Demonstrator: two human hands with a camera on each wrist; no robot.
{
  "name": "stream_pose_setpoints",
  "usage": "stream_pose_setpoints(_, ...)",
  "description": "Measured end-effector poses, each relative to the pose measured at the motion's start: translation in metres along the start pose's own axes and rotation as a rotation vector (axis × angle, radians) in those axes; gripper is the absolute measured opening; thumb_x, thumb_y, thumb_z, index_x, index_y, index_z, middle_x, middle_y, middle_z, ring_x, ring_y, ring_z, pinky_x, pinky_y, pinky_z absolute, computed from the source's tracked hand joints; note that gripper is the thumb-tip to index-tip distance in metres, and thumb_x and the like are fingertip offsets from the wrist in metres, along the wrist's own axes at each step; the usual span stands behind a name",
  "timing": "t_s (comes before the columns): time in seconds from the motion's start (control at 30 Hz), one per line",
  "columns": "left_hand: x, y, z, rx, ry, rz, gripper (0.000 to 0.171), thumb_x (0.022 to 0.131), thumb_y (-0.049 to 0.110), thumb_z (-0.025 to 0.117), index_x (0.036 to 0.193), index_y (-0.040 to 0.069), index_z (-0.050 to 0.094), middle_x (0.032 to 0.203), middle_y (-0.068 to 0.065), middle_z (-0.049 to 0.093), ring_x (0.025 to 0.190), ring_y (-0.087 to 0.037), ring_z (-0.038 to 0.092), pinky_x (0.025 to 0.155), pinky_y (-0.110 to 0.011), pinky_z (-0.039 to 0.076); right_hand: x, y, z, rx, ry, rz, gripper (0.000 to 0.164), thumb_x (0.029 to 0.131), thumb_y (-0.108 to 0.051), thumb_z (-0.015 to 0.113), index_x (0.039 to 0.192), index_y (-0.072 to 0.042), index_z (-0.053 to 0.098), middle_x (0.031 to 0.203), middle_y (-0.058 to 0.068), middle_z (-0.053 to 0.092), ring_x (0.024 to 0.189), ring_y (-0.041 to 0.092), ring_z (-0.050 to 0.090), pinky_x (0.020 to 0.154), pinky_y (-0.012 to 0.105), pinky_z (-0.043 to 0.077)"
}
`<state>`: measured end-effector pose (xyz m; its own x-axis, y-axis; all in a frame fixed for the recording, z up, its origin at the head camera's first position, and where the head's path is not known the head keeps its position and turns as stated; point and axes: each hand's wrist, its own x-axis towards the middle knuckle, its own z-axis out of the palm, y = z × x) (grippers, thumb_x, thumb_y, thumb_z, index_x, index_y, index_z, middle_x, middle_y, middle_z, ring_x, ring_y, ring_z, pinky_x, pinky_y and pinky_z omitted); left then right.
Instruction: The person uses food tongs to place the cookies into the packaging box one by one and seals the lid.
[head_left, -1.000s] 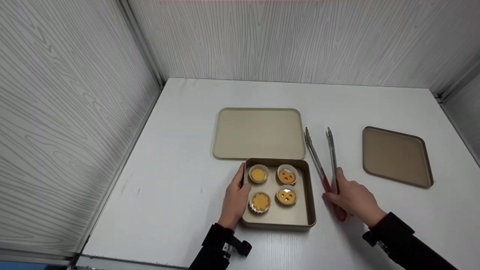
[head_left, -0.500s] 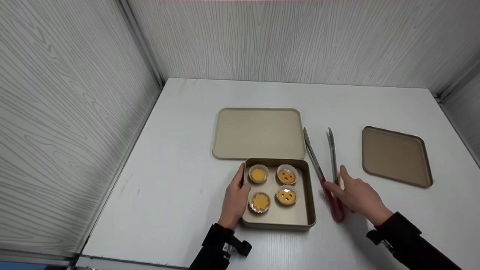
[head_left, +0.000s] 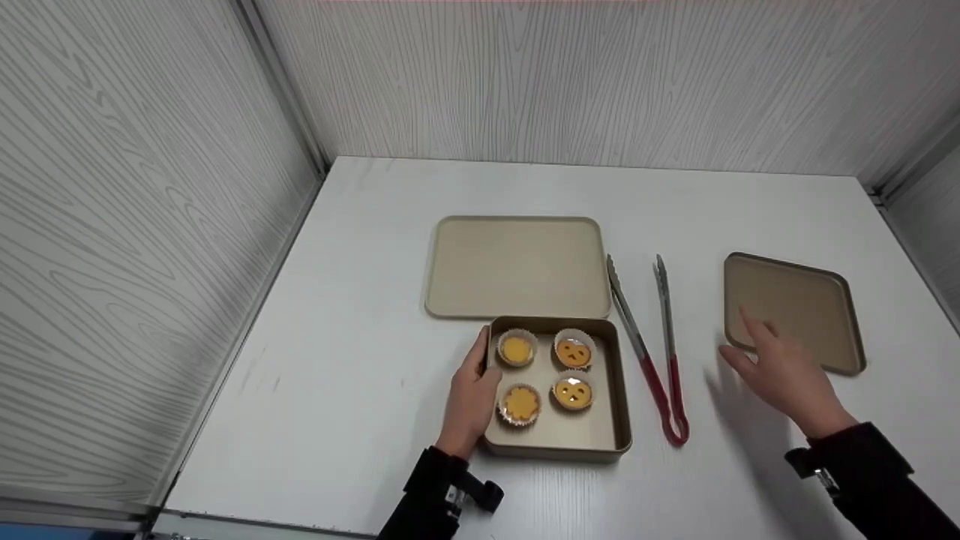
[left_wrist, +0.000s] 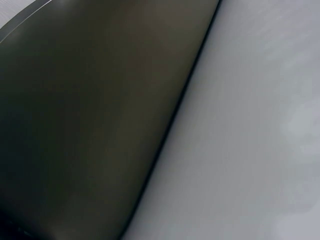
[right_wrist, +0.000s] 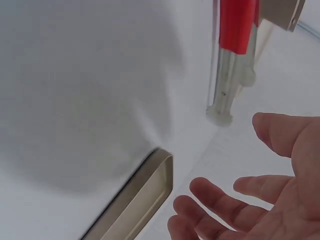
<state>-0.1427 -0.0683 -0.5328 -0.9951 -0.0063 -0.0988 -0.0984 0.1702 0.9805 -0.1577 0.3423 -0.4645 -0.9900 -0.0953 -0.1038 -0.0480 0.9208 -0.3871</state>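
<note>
My left hand [head_left: 469, 401] grips the left wall of a deep square baking pan [head_left: 555, 454], thumb over the rim and fingers along the outside. Several egg tarts [head_left: 520, 405] in paper cups stand in the pan, two with face-like marks. In the left wrist view, the pan's outer wall [left_wrist: 100, 110] fills the left side. My right hand [head_left: 787, 379] hovers at the front left of a small brown tray [head_left: 814, 300], fingers spread and holding nothing. Metal tongs [head_left: 655, 386] with red handles lie spread on the table, between the pan and that hand.
A larger beige tray [head_left: 517, 266] lies right behind the pan, its front edge close to the pan's back rim. The tongs' tips reach beside its right edge. Wood-grain panels [head_left: 585, 82] wall in the white table [head_left: 337, 390] at the back and sides.
My right hand has let go of the tongs and moved right, over to the small brown tray. The tongs stay on the table. The left hand and pan have not moved.
</note>
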Motion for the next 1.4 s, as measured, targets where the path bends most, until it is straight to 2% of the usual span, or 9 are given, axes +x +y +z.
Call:
stream_pose_setpoints(0.1, 0.000, 0.000, 0.000, -0.008, 0.000, 0.001, 0.068, 0.099, 0.012, 0.046, 0.164, 0.019, 0.025, 0.167, 0.006, 0.028, 0.153, -0.012, 0.022, 0.126, -0.037, 0.019, 0.000, 0.012, 0.001, -0.003, 0.017, 0.002, 0.081, 0.106, -0.046, 0.050, 0.162, 0.001, 0.015, 0.147, 0.048, 0.029, 0.127, 0.072, 0.029, 0.099, 0.080, 0.030)
stream_pose_setpoints(0.43, 0.000, 0.001, 0.000, -0.018, -0.004, -0.003, 0.069, 0.098, 0.012, 0.046, 0.164, 0.020, 0.025, 0.167, 0.007, 0.027, 0.153, -0.011, 0.022, 0.125, -0.037, 0.020, 0.002, 0.034, 0.003, -0.049, 0.005, -0.016, 0.084, 0.104, -0.044, 0.054, 0.164, -0.005, 0.009, 0.155, 0.044, 0.019, 0.132, 0.074, 0.019, 0.102, 0.085, 0.019)
stream_pose_setpoints(0.57, -0.001, 0.002, 0.000, -0.015, -0.009, -0.003, 0.069, 0.098, 0.012, 0.045, 0.164, 0.020, 0.025, 0.167, 0.007, 0.026, 0.152, -0.010, 0.022, 0.125, -0.037, 0.021, 0.002, 0.038, 0.003, -0.068, -0.041, -0.005, 0.089, 0.103, -0.047, 0.056, 0.164, -0.006, 0.006, 0.158, 0.042, 0.015, 0.137, 0.072, 0.011, 0.104, 0.086, 0.011)
stream_pose_setpoints(0.77, 0.000, 0.000, 0.001, -0.022, -0.021, 0.011, 0.069, 0.099, 0.012, 0.045, 0.164, 0.018, 0.024, 0.167, 0.007, 0.026, 0.140, -0.013, 0.038, 0.117, -0.035, 0.030, 0.000, 0.045, 0.003, -0.063, -0.136, 0.030, 0.097, 0.101, -0.054, 0.055, 0.164, -0.005, -0.001, 0.163, 0.037, 0.005, 0.142, 0.068, -0.002, 0.103, 0.088, 0.000)
stream_pose_setpoints(0.97, 0.000, 0.000, 0.001, -0.008, -0.023, 0.017, 0.068, 0.100, 0.013, 0.045, 0.164, 0.018, 0.024, 0.167, 0.006, 0.026, 0.147, -0.009, 0.031, 0.123, -0.035, 0.023, -0.004, 0.050, 0.003, -0.044, -0.169, 0.064, 0.089, 0.105, -0.052, 0.048, 0.162, 0.002, 0.006, 0.161, 0.040, 0.001, 0.141, 0.069, -0.003, 0.100, 0.089, 0.000)
stream_pose_setpoints(1.07, 0.000, 0.000, 0.000, -0.005, -0.024, 0.019, 0.068, 0.099, 0.011, 0.045, 0.164, 0.017, 0.024, 0.167, 0.006, 0.026, 0.150, -0.009, 0.026, 0.124, -0.036, 0.022, -0.005, 0.052, 0.003, -0.063, -0.167, 0.078, 0.077, 0.108, -0.043, 0.044, 0.159, 0.007, 0.016, 0.159, 0.043, 0.007, 0.140, 0.069, 0.006, 0.100, 0.089, 0.007)
stream_pose_setpoints(1.17, 0.000, 0.000, -0.001, -0.010, -0.023, 0.020, 0.069, 0.099, 0.011, 0.045, 0.164, 0.017, 0.024, 0.167, 0.006, 0.025, 0.152, -0.009, 0.021, 0.125, -0.035, 0.019, -0.006, 0.054, 0.006, -0.100, -0.132, 0.048, 0.060, 0.108, -0.026, 0.046, 0.151, 0.013, 0.032, 0.150, 0.046, 0.025, 0.133, 0.068, 0.028, 0.099, 0.083, 0.029)
stream_pose_setpoints(1.27, 0.000, -0.001, -0.001, -0.008, -0.020, 0.024, 0.069, 0.099, 0.010, 0.045, 0.164, 0.017, 0.024, 0.168, 0.005, 0.026, 0.153, -0.011, 0.021, 0.126, -0.036, 0.019, -0.008, 0.055, 0.008, -0.134, -0.088, 0.002, 0.044, 0.103, -0.008, 0.049, 0.138, 0.017, 0.044, 0.131, 0.047, 0.040, 0.113, 0.064, 0.049, 0.084, 0.070, 0.047)
stream_pose_setpoints(1.4, 0.000, -0.002, -0.001, -0.004, -0.010, 0.018, 0.068, 0.099, 0.011, 0.046, 0.164, 0.017, 0.026, 0.167, 0.005, 0.027, 0.153, -0.012, 0.022, 0.126, -0.036, 0.019, -0.008, 0.056, 0.008, -0.151, -0.056, -0.020, 0.033, 0.099, 0.004, 0.050, 0.128, 0.019, 0.049, 0.117, 0.044, 0.047, 0.097, 0.057, 0.058, 0.074, 0.060, 0.052)
